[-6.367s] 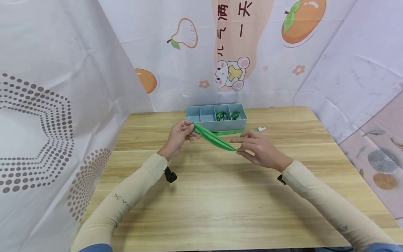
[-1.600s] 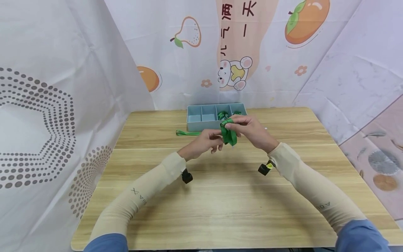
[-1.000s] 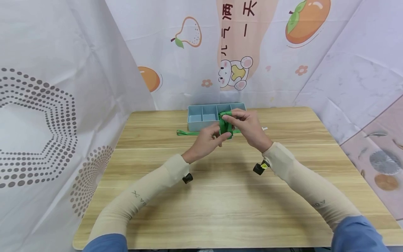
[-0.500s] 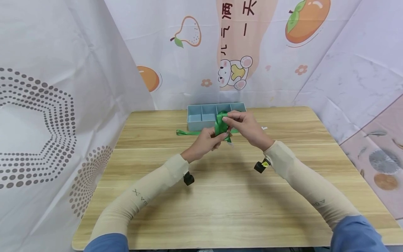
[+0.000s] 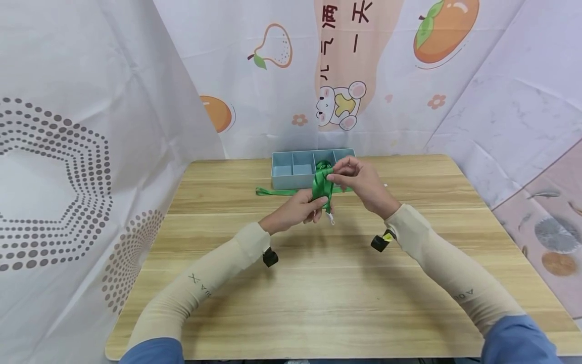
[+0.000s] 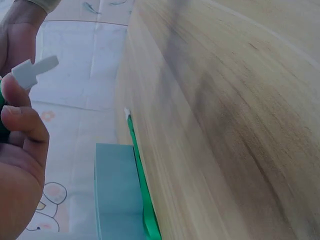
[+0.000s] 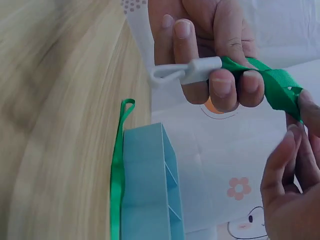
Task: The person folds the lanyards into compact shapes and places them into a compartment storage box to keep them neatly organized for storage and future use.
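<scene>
Folded green lanyard (image 5: 322, 186) is held up between both hands, above the table (image 5: 313, 303) and before the blue box (image 5: 286, 182). Right hand (image 5: 364, 184) hides most of the box's rightmost compartment; dark green shows at the next one, whether contents or held strap cannot be told. A second lanyard (image 5: 275, 192) lies along the box front, its middle covered by hands and strap. Left wrist view cuts off the left hand (image 5: 300, 208) at the frame edge. Left hand grips the lower bundle, thumb uppermost, white clip (image 7: 202, 70) jutting out past its fingers; right hand pinches the upper end, thumb against fingertips. Both forearms reach forward, angled inward.
</scene>
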Demonstrator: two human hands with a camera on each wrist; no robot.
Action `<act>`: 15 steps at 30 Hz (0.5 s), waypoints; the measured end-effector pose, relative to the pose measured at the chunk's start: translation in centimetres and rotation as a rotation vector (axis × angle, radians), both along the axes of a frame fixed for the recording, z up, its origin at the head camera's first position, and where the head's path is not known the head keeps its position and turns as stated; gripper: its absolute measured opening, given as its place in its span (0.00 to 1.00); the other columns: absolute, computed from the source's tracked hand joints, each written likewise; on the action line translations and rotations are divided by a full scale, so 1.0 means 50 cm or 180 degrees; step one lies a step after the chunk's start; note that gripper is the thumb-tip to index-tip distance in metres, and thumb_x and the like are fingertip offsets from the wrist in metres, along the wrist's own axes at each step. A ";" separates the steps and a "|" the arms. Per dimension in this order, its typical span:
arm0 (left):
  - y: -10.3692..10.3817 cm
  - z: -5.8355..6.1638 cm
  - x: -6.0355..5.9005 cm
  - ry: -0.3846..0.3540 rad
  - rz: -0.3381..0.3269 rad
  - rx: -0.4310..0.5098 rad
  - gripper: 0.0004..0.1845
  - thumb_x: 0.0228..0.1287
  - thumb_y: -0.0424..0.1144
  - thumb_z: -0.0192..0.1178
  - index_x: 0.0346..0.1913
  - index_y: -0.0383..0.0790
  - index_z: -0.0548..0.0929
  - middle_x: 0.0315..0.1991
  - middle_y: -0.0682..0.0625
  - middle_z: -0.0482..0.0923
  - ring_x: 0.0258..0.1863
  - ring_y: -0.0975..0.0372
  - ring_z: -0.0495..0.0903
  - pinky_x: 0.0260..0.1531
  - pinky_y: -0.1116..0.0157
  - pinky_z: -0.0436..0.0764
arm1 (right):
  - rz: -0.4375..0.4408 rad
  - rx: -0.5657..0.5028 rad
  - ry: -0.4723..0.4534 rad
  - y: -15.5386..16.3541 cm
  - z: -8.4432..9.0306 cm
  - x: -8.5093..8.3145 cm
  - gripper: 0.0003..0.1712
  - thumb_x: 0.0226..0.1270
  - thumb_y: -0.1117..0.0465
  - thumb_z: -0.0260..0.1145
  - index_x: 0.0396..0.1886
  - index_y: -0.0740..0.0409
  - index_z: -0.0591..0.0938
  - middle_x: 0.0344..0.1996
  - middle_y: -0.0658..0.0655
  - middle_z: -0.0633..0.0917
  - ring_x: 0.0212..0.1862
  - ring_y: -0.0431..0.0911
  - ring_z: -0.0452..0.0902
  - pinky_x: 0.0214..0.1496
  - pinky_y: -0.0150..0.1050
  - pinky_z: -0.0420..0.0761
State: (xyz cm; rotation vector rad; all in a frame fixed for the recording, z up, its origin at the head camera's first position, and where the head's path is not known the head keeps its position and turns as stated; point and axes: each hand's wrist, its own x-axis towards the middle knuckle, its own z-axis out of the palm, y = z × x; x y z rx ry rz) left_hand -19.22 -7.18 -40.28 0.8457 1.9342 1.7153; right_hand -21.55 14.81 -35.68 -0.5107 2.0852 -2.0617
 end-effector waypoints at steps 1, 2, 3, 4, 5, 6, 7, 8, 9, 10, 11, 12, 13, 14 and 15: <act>0.000 0.000 0.000 -0.0002 -0.0038 -0.0012 0.20 0.85 0.42 0.46 0.53 0.25 0.80 0.24 0.47 0.74 0.19 0.60 0.65 0.20 0.63 0.64 | 0.0050 -0.0025 -0.0056 0.001 -0.001 0.000 0.15 0.68 0.65 0.74 0.51 0.61 0.80 0.37 0.52 0.90 0.33 0.45 0.77 0.35 0.36 0.78; 0.000 0.000 -0.001 0.0004 -0.0069 -0.0020 0.20 0.85 0.42 0.45 0.53 0.25 0.79 0.25 0.46 0.75 0.20 0.60 0.65 0.20 0.65 0.65 | 0.0094 -0.0022 -0.0109 0.002 -0.002 -0.001 0.19 0.69 0.65 0.73 0.56 0.61 0.78 0.39 0.53 0.90 0.34 0.45 0.78 0.35 0.36 0.79; 0.000 0.000 -0.001 0.0006 -0.0088 -0.0036 0.19 0.86 0.42 0.45 0.53 0.27 0.80 0.26 0.45 0.76 0.20 0.60 0.66 0.20 0.66 0.66 | 0.0148 -0.0008 -0.0162 0.003 -0.004 -0.002 0.22 0.70 0.65 0.72 0.60 0.61 0.76 0.41 0.54 0.90 0.34 0.45 0.78 0.36 0.36 0.79; 0.000 -0.001 -0.001 0.0005 -0.0102 -0.0052 0.18 0.86 0.42 0.45 0.52 0.29 0.80 0.28 0.45 0.77 0.20 0.59 0.66 0.20 0.66 0.66 | 0.0198 0.0032 -0.0207 0.004 -0.006 -0.002 0.25 0.71 0.64 0.71 0.64 0.60 0.74 0.44 0.55 0.89 0.35 0.46 0.78 0.37 0.36 0.79; 0.000 -0.002 -0.002 0.0006 -0.0112 -0.0067 0.18 0.86 0.42 0.45 0.53 0.30 0.80 0.30 0.43 0.78 0.20 0.59 0.66 0.20 0.66 0.66 | 0.0253 0.0088 -0.0227 0.006 -0.008 -0.003 0.27 0.72 0.63 0.71 0.67 0.59 0.73 0.46 0.55 0.88 0.37 0.47 0.77 0.37 0.36 0.79; -0.001 -0.002 -0.002 0.0004 -0.0107 -0.0085 0.17 0.86 0.41 0.45 0.53 0.31 0.80 0.32 0.43 0.80 0.21 0.59 0.67 0.20 0.66 0.66 | 0.0302 0.0145 -0.0251 0.006 -0.011 -0.004 0.29 0.73 0.62 0.70 0.70 0.59 0.72 0.48 0.56 0.86 0.38 0.48 0.76 0.38 0.37 0.79; -0.002 -0.003 -0.002 0.0009 -0.0101 -0.0110 0.17 0.86 0.41 0.45 0.54 0.32 0.79 0.33 0.43 0.80 0.21 0.59 0.67 0.20 0.66 0.66 | 0.0353 0.0214 -0.0278 0.007 -0.014 -0.005 0.30 0.73 0.61 0.70 0.71 0.58 0.71 0.50 0.57 0.84 0.39 0.49 0.75 0.38 0.37 0.78; -0.002 -0.003 -0.002 0.0013 -0.0094 -0.0133 0.16 0.86 0.41 0.45 0.54 0.33 0.79 0.35 0.43 0.81 0.21 0.59 0.68 0.20 0.67 0.66 | 0.0408 0.0280 -0.0311 0.007 -0.018 -0.007 0.31 0.74 0.59 0.69 0.73 0.57 0.71 0.51 0.58 0.82 0.40 0.49 0.75 0.39 0.36 0.79; -0.002 -0.003 -0.002 0.0018 -0.0082 -0.0161 0.16 0.86 0.41 0.45 0.55 0.34 0.79 0.36 0.44 0.81 0.21 0.59 0.68 0.20 0.67 0.66 | 0.0489 0.0308 -0.0367 0.007 -0.021 -0.008 0.32 0.75 0.57 0.68 0.74 0.56 0.70 0.52 0.57 0.80 0.41 0.49 0.74 0.39 0.36 0.78; -0.002 -0.003 -0.001 0.0027 -0.0081 -0.0186 0.15 0.86 0.41 0.45 0.55 0.34 0.79 0.35 0.44 0.81 0.21 0.59 0.68 0.20 0.67 0.66 | 0.0572 0.0322 -0.0439 0.006 -0.024 -0.008 0.32 0.76 0.56 0.67 0.75 0.54 0.70 0.53 0.57 0.79 0.42 0.48 0.74 0.40 0.36 0.78; -0.003 -0.002 -0.001 0.0036 -0.0085 -0.0207 0.15 0.86 0.40 0.45 0.56 0.35 0.79 0.35 0.44 0.81 0.21 0.59 0.67 0.20 0.67 0.66 | 0.0670 0.0309 -0.0517 0.006 -0.028 -0.010 0.30 0.77 0.55 0.66 0.74 0.56 0.71 0.51 0.57 0.78 0.41 0.47 0.74 0.39 0.36 0.78; -0.003 -0.001 0.000 0.0042 -0.0097 -0.0237 0.15 0.85 0.40 0.45 0.56 0.35 0.79 0.33 0.44 0.80 0.20 0.59 0.67 0.20 0.67 0.66 | 0.0765 0.0278 -0.0611 0.006 -0.032 -0.010 0.29 0.79 0.55 0.64 0.74 0.56 0.72 0.50 0.57 0.79 0.39 0.47 0.74 0.39 0.36 0.78; -0.003 -0.001 0.001 0.0040 -0.0136 -0.0254 0.15 0.85 0.40 0.45 0.55 0.36 0.80 0.32 0.42 0.79 0.20 0.60 0.66 0.20 0.66 0.66 | 0.0859 0.0236 -0.0710 0.007 -0.034 -0.010 0.26 0.80 0.55 0.63 0.72 0.57 0.74 0.47 0.56 0.80 0.36 0.45 0.73 0.39 0.36 0.77; -0.003 0.000 0.001 0.0034 -0.0192 -0.0264 0.15 0.85 0.40 0.45 0.55 0.35 0.80 0.31 0.40 0.78 0.20 0.59 0.66 0.20 0.66 0.66 | 0.0942 0.0183 -0.0802 0.008 -0.037 -0.010 0.23 0.81 0.56 0.61 0.69 0.59 0.76 0.43 0.55 0.81 0.34 0.45 0.73 0.38 0.36 0.76; -0.003 0.002 0.003 0.0023 -0.0259 -0.0272 0.15 0.86 0.40 0.45 0.54 0.35 0.80 0.30 0.39 0.77 0.20 0.59 0.65 0.21 0.65 0.66 | 0.1020 0.0114 -0.0884 0.009 -0.039 -0.010 0.20 0.81 0.57 0.60 0.66 0.61 0.79 0.39 0.55 0.82 0.32 0.45 0.72 0.38 0.37 0.76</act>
